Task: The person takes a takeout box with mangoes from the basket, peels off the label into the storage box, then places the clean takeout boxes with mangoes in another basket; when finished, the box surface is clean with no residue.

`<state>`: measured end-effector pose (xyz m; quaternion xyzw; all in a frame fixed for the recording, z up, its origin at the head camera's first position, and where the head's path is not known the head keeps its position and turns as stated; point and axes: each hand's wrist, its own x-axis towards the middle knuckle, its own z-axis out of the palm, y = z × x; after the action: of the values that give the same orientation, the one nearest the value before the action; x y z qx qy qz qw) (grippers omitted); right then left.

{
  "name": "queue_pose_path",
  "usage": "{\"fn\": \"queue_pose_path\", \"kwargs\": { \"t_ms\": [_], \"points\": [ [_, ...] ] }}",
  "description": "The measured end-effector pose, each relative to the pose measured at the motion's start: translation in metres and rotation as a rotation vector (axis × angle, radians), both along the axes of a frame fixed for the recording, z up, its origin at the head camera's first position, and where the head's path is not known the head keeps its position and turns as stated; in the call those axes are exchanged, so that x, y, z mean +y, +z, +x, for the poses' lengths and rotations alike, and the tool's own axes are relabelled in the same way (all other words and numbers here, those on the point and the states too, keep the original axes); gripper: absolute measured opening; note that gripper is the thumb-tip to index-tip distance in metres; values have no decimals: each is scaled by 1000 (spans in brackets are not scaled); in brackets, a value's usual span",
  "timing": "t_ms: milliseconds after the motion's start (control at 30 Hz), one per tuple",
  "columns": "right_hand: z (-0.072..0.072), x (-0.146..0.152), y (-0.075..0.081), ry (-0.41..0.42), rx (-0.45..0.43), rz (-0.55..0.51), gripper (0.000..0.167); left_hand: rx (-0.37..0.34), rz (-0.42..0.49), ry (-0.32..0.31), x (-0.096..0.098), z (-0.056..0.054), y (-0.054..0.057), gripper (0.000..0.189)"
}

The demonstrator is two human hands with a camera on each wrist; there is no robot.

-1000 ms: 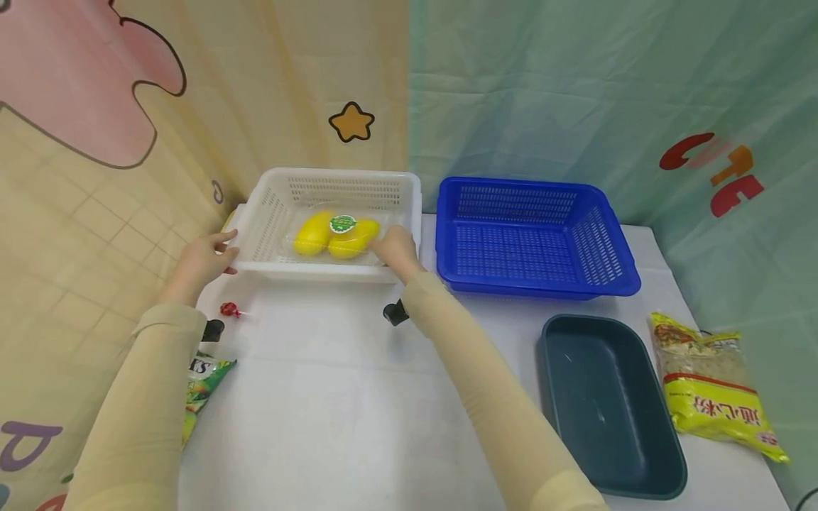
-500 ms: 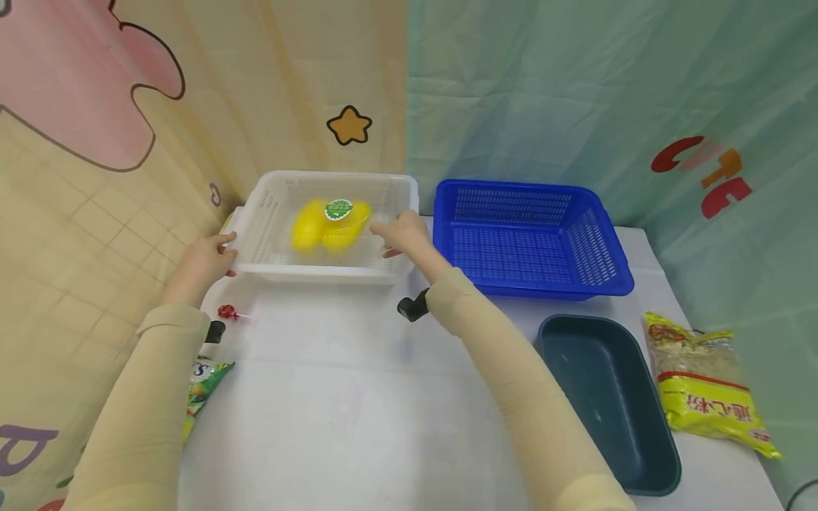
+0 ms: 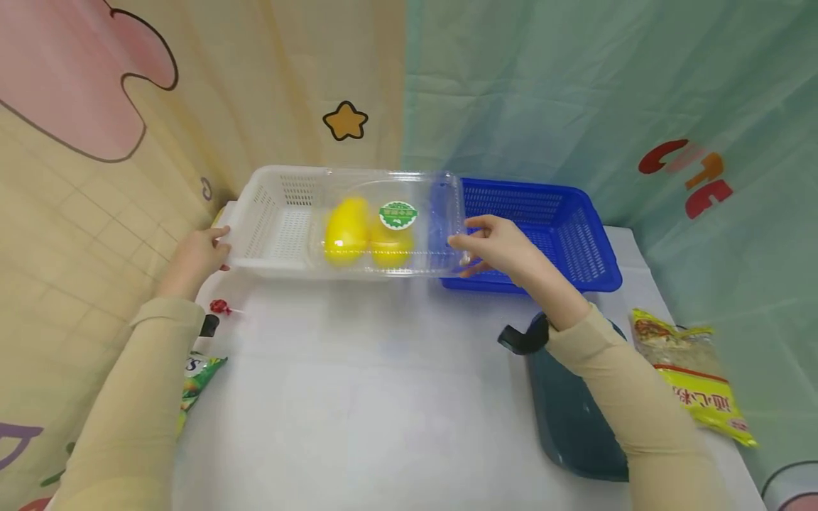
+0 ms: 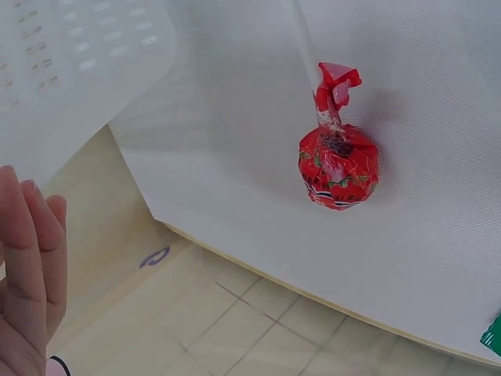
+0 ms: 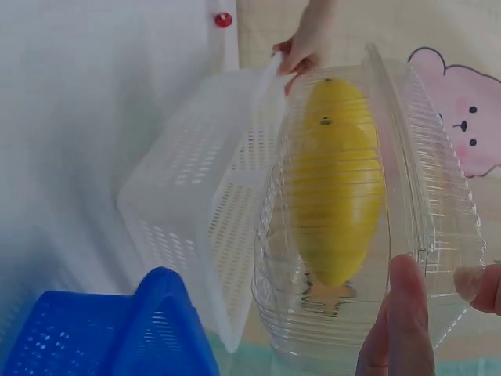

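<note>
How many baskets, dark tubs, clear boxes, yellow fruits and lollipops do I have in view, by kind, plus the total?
White basket and blue basket: 2
Dark tub: 1
Clear box: 1
Yellow fruits: 2
Lollipop: 1
Total: 7

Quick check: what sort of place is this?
Probably an indoor, curtained-off tabletop work area: printed curtains hang behind a white table, which holds a white basket and a blue basket.
</note>
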<state>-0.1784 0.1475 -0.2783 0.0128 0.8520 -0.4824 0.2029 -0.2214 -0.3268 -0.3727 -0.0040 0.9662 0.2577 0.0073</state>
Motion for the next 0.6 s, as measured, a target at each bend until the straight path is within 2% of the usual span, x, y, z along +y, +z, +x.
{"fn": "queue_pose_path", "kwargs": {
  "t_ms": [200, 333, 467, 600],
  "points": [
    [47, 40, -17, 72, -15, -13, 75, -8, -13, 1, -2, -2, 4, 50],
    [75, 55, -33, 76, -27, -35, 74, -6, -12, -8, -1, -2, 4, 49],
    [97, 60, -50, 61, -45, -44, 73, 6, 1, -9, 0, 0, 2, 49],
    [113, 57, -67, 53, -87, -71, 72, -5, 15, -7, -1, 1, 3, 49]
  ]
}}
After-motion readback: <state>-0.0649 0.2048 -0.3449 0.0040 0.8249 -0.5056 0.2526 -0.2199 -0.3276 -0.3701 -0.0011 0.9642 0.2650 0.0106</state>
